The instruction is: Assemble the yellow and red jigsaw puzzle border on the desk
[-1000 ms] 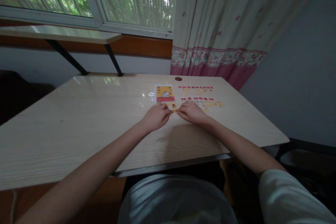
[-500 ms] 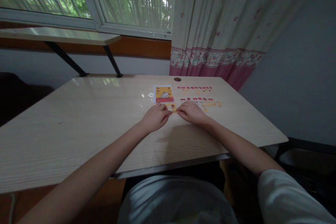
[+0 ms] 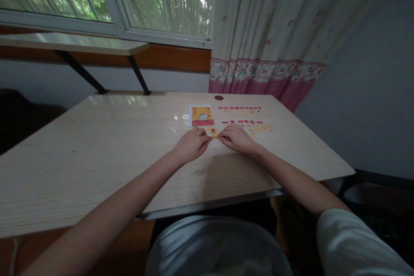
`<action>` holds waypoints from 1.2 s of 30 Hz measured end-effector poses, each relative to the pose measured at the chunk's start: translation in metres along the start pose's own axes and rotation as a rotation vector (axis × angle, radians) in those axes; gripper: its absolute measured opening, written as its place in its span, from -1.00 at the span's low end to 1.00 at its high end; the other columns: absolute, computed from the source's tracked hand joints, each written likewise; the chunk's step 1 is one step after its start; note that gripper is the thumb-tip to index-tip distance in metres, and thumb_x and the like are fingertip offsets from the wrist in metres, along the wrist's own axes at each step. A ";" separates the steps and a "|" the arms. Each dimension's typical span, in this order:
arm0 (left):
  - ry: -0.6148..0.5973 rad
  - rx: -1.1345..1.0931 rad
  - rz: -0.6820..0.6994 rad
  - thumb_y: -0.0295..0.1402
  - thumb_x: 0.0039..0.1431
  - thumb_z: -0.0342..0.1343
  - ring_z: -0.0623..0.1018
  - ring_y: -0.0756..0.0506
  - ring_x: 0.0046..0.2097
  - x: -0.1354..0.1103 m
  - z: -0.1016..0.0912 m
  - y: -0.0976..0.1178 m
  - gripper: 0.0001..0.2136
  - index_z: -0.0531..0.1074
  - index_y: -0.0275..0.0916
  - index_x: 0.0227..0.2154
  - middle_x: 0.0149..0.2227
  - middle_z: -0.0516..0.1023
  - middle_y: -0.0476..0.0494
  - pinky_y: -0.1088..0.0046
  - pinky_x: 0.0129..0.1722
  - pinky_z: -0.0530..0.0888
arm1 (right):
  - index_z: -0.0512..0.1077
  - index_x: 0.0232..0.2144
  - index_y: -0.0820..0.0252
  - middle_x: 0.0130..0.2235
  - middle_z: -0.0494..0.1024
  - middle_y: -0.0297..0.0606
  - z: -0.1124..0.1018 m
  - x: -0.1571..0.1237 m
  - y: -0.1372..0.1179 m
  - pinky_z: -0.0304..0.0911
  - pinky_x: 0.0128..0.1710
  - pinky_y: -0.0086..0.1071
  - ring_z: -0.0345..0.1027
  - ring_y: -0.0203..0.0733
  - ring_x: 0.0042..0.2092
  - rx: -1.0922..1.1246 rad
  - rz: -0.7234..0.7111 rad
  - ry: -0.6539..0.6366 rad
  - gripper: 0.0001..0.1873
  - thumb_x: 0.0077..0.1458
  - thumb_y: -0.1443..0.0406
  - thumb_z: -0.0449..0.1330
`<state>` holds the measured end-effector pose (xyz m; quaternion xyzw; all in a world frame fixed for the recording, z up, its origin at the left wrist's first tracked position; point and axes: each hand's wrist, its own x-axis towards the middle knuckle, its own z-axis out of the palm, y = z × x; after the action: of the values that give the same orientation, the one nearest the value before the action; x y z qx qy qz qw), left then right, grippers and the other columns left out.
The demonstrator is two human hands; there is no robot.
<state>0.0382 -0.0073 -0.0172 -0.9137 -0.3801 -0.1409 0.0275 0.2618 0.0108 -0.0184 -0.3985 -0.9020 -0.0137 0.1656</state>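
Observation:
Between my hands lie a few joined yellow jigsaw puzzle pieces point(image 3: 212, 131) with small dark and red drawings, partly covered by my fingers. My left hand point(image 3: 193, 143) is closed, its thumb and fingertips on the left side of the lowest yellow piece. From the right, my right hand point(image 3: 237, 138) pinches at the same piece, fingertips close to the left ones. Just beyond is a picture card point(image 3: 202, 116) with a white animal on yellow and red. Rows of red puzzle pieces point(image 3: 239, 108) and loose yellow puzzle pieces point(image 3: 268, 128) lie to the right, some hidden behind my right hand.
The pale wooden desk point(image 3: 106, 155) has a round cable hole point(image 3: 219, 98) near its back edge. A raised shelf point(image 3: 74, 43) on dark brackets stands at the back left. Behind the desk hangs a curtain point(image 3: 265, 30) beside a window. A dark chair point(image 3: 381, 198) is at the right.
My hands stay in nearly the same place, with only a slight shift of the fingertips at the yellow piece. Everything else looks the same.

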 end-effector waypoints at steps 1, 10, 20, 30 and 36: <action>-0.004 0.001 -0.001 -0.42 0.27 -0.04 0.42 -0.22 -0.12 0.000 0.000 0.001 -0.71 0.52 -0.25 -0.05 -0.20 0.48 -0.25 0.20 -0.07 0.40 | 0.59 -0.23 0.18 -0.28 0.59 -0.18 0.000 0.000 0.000 0.10 -0.12 -0.30 0.36 -0.17 -0.19 -0.001 0.002 0.002 -0.79 0.23 0.28 0.14; 0.016 0.006 0.006 -0.27 0.35 -0.10 0.41 -0.21 -0.09 0.004 0.004 0.002 -0.67 0.45 -0.22 0.04 -0.11 0.43 -0.26 0.17 -0.04 0.39 | 0.59 -0.23 0.20 -0.29 0.61 -0.19 0.000 0.002 0.000 0.10 -0.13 -0.31 0.36 -0.17 -0.21 -0.024 -0.027 0.000 -0.78 0.23 0.29 0.14; -0.015 -0.010 0.008 -0.24 0.36 -0.10 0.40 -0.23 -0.07 0.004 0.004 0.002 -0.64 0.45 -0.23 0.07 -0.10 0.42 -0.28 0.15 -0.03 0.38 | 0.58 -0.18 0.21 -0.23 0.60 -0.17 -0.004 0.003 -0.006 0.08 -0.12 -0.30 0.35 -0.15 -0.15 -0.026 0.005 -0.023 -0.76 0.24 0.28 0.13; 0.057 0.061 -0.043 -0.37 0.26 -0.04 0.39 -0.22 -0.12 -0.006 -0.011 -0.036 -0.71 0.53 -0.27 -0.09 -0.14 0.44 -0.28 0.17 -0.06 0.39 | 0.58 -0.19 0.21 -0.24 0.60 -0.18 -0.004 0.001 -0.003 0.08 -0.11 -0.29 0.35 -0.14 -0.16 -0.030 -0.001 -0.039 -0.75 0.25 0.27 0.11; 0.055 0.048 -0.111 -0.43 0.22 -0.04 0.38 -0.20 -0.18 -0.013 -0.014 -0.060 -0.70 0.61 -0.20 -0.20 -0.19 0.47 -0.26 0.21 -0.13 0.38 | 0.58 -0.17 0.18 -0.27 0.60 -0.18 -0.002 0.000 0.000 0.09 -0.12 -0.30 0.35 -0.15 -0.17 -0.023 -0.005 -0.013 -0.76 0.24 0.28 0.13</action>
<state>-0.0161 0.0243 -0.0108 -0.8860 -0.4328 -0.1581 0.0521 0.2626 0.0099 -0.0163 -0.3983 -0.9038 -0.0218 0.1552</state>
